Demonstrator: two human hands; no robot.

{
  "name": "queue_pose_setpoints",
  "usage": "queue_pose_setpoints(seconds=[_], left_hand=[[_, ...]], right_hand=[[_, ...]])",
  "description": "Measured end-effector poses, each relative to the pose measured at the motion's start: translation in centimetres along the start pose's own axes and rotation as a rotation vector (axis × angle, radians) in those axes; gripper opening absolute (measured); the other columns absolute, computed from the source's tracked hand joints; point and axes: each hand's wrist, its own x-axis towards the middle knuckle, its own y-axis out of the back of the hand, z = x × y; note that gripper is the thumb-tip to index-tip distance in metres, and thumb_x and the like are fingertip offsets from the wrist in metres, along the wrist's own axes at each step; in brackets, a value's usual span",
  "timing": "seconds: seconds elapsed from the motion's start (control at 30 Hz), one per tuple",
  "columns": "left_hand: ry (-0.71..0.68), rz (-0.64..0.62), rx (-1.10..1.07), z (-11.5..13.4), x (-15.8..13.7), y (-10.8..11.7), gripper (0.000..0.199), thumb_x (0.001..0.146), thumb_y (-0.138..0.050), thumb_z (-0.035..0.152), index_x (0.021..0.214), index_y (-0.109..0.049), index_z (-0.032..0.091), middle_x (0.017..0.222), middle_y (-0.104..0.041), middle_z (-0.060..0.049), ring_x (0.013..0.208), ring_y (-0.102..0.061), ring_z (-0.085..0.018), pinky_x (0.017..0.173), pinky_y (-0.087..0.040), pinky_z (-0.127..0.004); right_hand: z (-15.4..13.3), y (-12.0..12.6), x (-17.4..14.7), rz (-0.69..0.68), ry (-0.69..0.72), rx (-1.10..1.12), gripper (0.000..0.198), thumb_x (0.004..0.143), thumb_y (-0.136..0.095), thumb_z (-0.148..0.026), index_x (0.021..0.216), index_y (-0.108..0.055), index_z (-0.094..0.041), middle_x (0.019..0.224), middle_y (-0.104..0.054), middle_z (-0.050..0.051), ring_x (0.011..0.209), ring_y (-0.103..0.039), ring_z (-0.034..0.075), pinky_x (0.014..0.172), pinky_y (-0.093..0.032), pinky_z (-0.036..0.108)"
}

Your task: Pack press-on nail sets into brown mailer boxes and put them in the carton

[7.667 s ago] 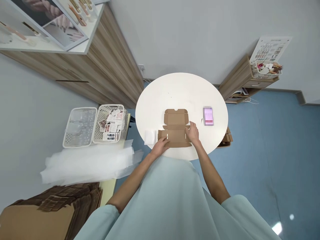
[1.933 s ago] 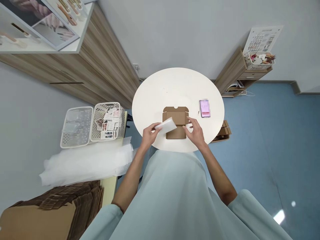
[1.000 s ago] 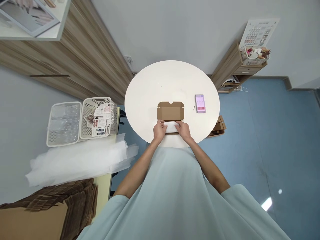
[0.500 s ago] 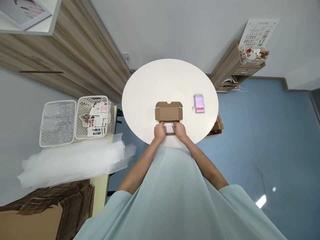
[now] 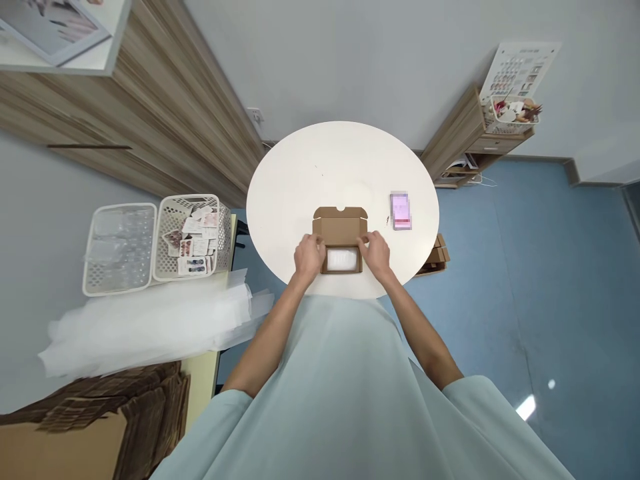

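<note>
An open brown cardboard box [image 5: 341, 231] lies near the front edge of the white round table, its lid folded back away from me. Inside it rests a white wrapped packet [image 5: 342, 259]. My left hand [image 5: 309, 257] is at the box's left side, its closed fingers on the lid's left side flap. On the opposite side my right hand [image 5: 376, 253] is closed in a pinch at the right side flap. The fingertips partly cover both flaps. Neither hand touches the packet.
A phone-like purple-screened device [image 5: 401, 211] lies on the table [image 5: 280, 200] to the right. At left stand a basket of small cards [image 5: 193, 237], a basket of clear plastic packs [image 5: 120, 248], white wrapping sheets [image 5: 150, 327] and stacked flat cardboard [image 5: 150, 413].
Both hands have left the white packet and moved apart, outward to the box's two sides by the lid flaps. The packet now shows fully inside the box. The view has shifted slightly.
</note>
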Motion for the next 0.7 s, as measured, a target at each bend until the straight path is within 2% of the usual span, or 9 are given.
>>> queue_pose_setpoints(seconds=[0.1,0.17,0.27,0.33,0.47,0.7], left_hand=[[0.03,0.098,-0.127,-0.9,2.2,1.5,0.045,0.104,-0.056,0.031,0.146,-0.056,0.015,0.148,-0.058,-0.019,0.12,-0.067,-0.031,0.11,-0.049,-0.044],[0.075,0.071,-0.23,-1.3,3.4,1.8,0.056,0.103,-0.059,0.03,0.154,-0.047,0.012,0.155,-0.054,-0.022,0.127,-0.065,-0.031,0.113,-0.048,-0.044],[0.167,-0.031,-0.402,-1.3,4.5,1.5,0.062,0.101,-0.061,0.027,0.159,-0.043,0.015,0.16,-0.052,-0.021,0.133,-0.064,-0.03,0.113,-0.05,-0.042],[0.192,-0.072,-0.499,-1.1,4.6,1.3,0.064,0.1,-0.062,0.026,0.16,-0.042,0.016,0.162,-0.051,-0.021,0.133,-0.065,-0.029,0.111,-0.052,-0.041],[0.168,-0.071,-0.598,-0.4,4.3,1.6,0.069,0.098,-0.065,0.027,0.161,-0.04,0.016,0.163,-0.051,-0.022,0.131,-0.067,-0.028,0.109,-0.054,-0.041],[0.053,-0.056,-0.704,1.2,4.1,3.2,0.073,0.097,-0.065,0.026,0.164,-0.037,0.022,0.166,-0.048,-0.018,0.127,-0.069,-0.027,0.113,-0.052,-0.045]], right_hand=[[1.3,1.1,2.0,0.114,-0.03,0.161,0.039,0.107,-0.051,-0.039,0.134,-0.063,-0.015,0.133,-0.066,0.019,0.117,-0.065,0.029,0.099,-0.052,0.039],[1.7,1.2,3.4,0.077,-0.072,0.253,0.051,0.104,-0.057,-0.04,0.147,-0.054,-0.013,0.142,-0.064,0.022,0.123,-0.065,0.03,0.104,-0.053,0.042],[1.5,0.7,4.8,-0.042,-0.159,0.403,0.066,0.101,-0.061,-0.04,0.159,-0.042,-0.014,0.152,-0.06,0.022,0.13,-0.066,0.029,0.106,-0.055,0.041],[1.1,0.3,5.3,-0.087,-0.196,0.507,0.069,0.101,-0.06,-0.039,0.161,-0.038,-0.015,0.155,-0.059,0.021,0.13,-0.067,0.028,0.106,-0.056,0.039],[0.2,0.7,5.4,-0.088,-0.196,0.631,0.07,0.1,-0.06,-0.037,0.163,-0.037,-0.015,0.156,-0.059,0.02,0.13,-0.069,0.027,0.108,-0.056,0.04],[-0.6,2.1,5.4,0.014,-0.066,0.657,0.074,0.096,-0.065,-0.04,0.162,-0.041,-0.017,0.157,-0.057,0.021,0.136,-0.065,0.032,0.115,-0.053,0.048]])
